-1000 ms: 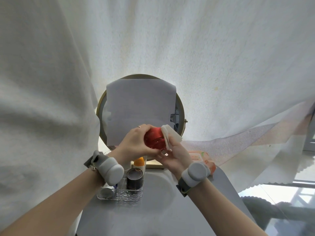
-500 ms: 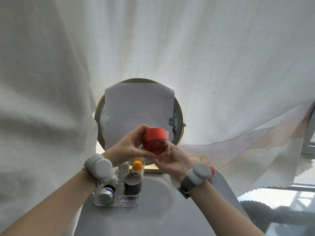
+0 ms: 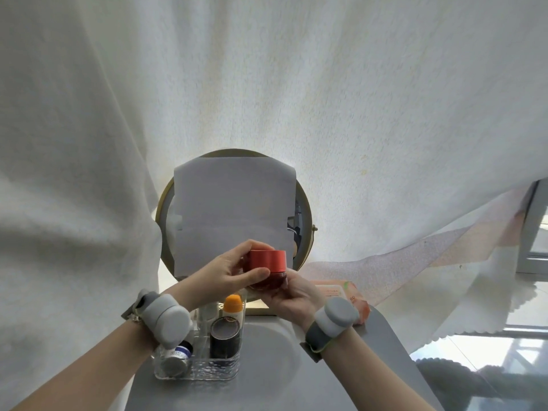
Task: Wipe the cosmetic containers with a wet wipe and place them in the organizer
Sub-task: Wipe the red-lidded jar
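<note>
Holding the red-lidded jar [image 3: 267,269] between our left hand [image 3: 228,272] and right hand [image 3: 292,295], both closed on it, at 12 o'clock above the clear organizer [image 3: 197,370]; several containers already sit inside, this jar still remains out, wipe unseen

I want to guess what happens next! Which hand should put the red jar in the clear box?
Probably the left hand. It pinches the red jar by its lid, and the clear box sits below it on the left. The right hand only cups the jar's underside.
</note>
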`<state>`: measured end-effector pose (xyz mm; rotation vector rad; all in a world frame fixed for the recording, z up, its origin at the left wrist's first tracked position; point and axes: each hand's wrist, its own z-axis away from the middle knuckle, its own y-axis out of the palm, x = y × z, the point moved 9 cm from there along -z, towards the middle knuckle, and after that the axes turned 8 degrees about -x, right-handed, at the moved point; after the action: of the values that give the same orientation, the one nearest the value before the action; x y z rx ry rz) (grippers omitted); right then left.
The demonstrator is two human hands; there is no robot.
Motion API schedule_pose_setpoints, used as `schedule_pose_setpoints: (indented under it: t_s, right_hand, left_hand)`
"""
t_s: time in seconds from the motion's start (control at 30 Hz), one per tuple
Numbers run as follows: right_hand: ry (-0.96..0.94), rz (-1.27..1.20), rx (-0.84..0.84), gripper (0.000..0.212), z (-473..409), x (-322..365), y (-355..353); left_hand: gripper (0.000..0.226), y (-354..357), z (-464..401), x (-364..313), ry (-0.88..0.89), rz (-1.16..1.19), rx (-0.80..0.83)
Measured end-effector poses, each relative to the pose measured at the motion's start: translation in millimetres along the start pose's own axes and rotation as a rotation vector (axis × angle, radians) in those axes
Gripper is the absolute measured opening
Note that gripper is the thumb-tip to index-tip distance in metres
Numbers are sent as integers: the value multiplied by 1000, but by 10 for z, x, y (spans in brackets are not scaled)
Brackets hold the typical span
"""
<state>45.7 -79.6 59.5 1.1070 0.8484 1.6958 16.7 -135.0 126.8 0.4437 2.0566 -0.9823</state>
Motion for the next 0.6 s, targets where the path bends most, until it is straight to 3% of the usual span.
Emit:
schedule_pose_setpoints:
  t_s: [0.17,0.47,0.6]
  right_hand:
    - [-93,-63,-94,22,-19,61,-76]
    - [-159,238,-88,14,10,-24,-57]
    - [-170,407,-37,31,50,-45,-45]
  left_hand:
    - [52,-3,-2,-113,68,118,-22]
    - [64,-59,-93,-88,58,42,-106]
    - [67,-156,-128,10,30,-42,-145]
